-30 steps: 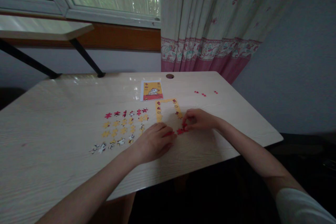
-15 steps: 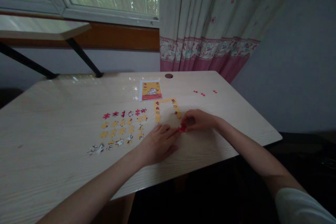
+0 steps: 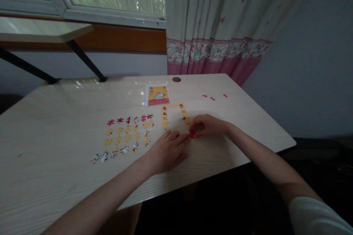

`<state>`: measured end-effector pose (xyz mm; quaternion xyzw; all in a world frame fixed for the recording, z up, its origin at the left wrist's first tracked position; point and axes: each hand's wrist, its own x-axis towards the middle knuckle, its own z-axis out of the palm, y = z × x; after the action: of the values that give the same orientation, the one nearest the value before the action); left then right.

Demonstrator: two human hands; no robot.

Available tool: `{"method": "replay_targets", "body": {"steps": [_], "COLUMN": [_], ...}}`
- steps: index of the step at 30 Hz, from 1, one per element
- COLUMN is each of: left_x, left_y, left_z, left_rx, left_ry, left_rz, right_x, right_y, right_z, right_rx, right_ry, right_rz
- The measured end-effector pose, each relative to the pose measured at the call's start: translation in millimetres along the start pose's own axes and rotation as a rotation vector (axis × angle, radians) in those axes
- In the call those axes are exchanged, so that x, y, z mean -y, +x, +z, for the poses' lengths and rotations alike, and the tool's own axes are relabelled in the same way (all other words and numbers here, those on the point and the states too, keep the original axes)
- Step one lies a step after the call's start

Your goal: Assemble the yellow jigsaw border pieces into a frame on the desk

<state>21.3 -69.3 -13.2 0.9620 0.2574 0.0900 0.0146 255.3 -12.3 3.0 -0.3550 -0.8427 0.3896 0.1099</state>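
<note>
My right hand pinches a red jigsaw piece against the tabletop, thumb and fingers curled round it. From the other side my left hand reaches in with its index finger stretched out, its tip touching the red pieces; the rest of that hand rests low over the table. How many red pieces are joined there I cannot tell, because the fingers cover part of them. Just beyond the hands lies a partly assembled yellow puzzle border, made up of a left side, a top and a right side.
Left of the hands, loose pieces lie in rows: red pieces, yellow pieces and white pieces. Behind the border is a picture card. A few red pieces lie at the back right, near a cable hole.
Both hands keep almost the same place, with the right fingers still on the red piece. The whole view has shifted very slightly; the other pieces lie as before.
</note>
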Motion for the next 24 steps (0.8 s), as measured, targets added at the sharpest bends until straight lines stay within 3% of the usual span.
{"method": "replay_targets", "body": {"steps": [24], "left_x": [-0.2], "left_y": [-2.2], "left_z": [0.2], "left_rx": [-0.002], "left_ry": [0.061], "left_rz": [0.037], "right_x": [-3.0], "right_y": [-0.6], "right_z": [0.9], "right_rx": [0.004], "right_ry": [-0.014], "right_rz": [-0.02]}}
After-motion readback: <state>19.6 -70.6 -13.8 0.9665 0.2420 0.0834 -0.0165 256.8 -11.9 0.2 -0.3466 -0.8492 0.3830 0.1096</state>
